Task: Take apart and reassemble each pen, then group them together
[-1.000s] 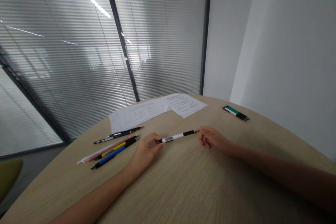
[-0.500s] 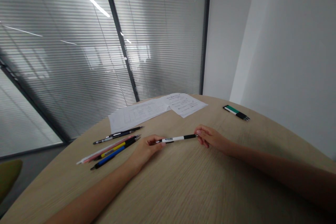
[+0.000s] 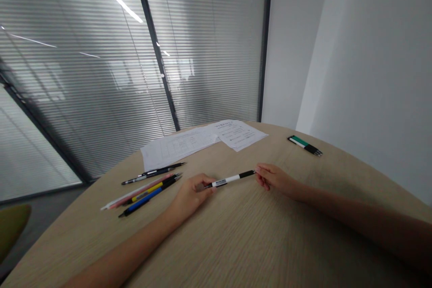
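The white pen (image 3: pixel 232 179) is stretched between the two hands over the middle of the table (image 3: pixel 236 243). Its long axis runs across the view from left to right, slanting a little so that the right end lies farther from the person. The tip points right, past the black grip; the rear end points left. Whether the barrel touches the table, I cannot tell.

The left hand (image 3: pixel 189 194) reaches in from the lower left, forearm slanting forward and to the right. Its thumb and fingers are closed around the rear end, thumb on the near side, knuckles arched above. The right hand (image 3: pixel 274 180) comes from the right, forearm angled forward and to the left. Its thumb and index finger pinch the tip, the other fingers curled beneath.

Beside the left hand lie the blue pen (image 3: pixel 145 200) and yellow pen (image 3: pixel 146 192), both slanted with their tips away to the right. Papers (image 3: pixel 178 144) lie farther back; the green pen (image 3: pixel 299 140) is beyond the right hand.
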A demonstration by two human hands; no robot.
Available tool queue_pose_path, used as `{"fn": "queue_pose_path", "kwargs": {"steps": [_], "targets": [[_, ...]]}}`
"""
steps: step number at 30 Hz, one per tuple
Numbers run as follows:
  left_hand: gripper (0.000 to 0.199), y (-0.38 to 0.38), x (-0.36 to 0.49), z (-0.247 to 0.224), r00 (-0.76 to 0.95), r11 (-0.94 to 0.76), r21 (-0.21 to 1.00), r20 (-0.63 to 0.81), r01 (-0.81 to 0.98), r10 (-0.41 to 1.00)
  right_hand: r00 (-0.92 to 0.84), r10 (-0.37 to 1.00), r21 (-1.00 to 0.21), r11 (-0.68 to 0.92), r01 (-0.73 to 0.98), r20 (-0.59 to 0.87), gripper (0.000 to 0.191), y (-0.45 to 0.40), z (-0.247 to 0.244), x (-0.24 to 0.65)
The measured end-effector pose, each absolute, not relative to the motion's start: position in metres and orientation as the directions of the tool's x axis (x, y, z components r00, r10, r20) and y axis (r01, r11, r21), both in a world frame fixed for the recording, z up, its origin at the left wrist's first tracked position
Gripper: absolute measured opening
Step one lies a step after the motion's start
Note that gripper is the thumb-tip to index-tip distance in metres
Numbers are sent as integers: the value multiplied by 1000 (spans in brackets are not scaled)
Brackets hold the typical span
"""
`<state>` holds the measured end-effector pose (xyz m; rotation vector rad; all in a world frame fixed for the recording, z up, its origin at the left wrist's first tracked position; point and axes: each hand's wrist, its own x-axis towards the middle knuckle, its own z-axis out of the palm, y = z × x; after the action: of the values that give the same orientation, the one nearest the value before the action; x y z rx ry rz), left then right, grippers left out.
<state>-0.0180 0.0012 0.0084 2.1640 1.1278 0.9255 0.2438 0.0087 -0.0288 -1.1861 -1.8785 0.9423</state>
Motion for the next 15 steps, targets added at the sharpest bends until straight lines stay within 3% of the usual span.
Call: {"fn": "queue_pose_path", "kwargs": {"steps": [4,8,11,15], "targets": [[12,-1,-19,5,508,-733,449,530,512,679,-315,934,-882,286,375,168,39,7,-26,243],[12,-6,-18,5,580,-815,267,592,514,560,-302,940,-896,267,355,160,40,5,-21,241],[12,-7,-17,6,592,-821,240,593,517,546,-257,959,-919,204,337,119,38,5,-22,241],[10,-5,-17,7,496,-751,367,581,548,646,-245,955,-913,243,329,166,37,10,-27,242]]}}
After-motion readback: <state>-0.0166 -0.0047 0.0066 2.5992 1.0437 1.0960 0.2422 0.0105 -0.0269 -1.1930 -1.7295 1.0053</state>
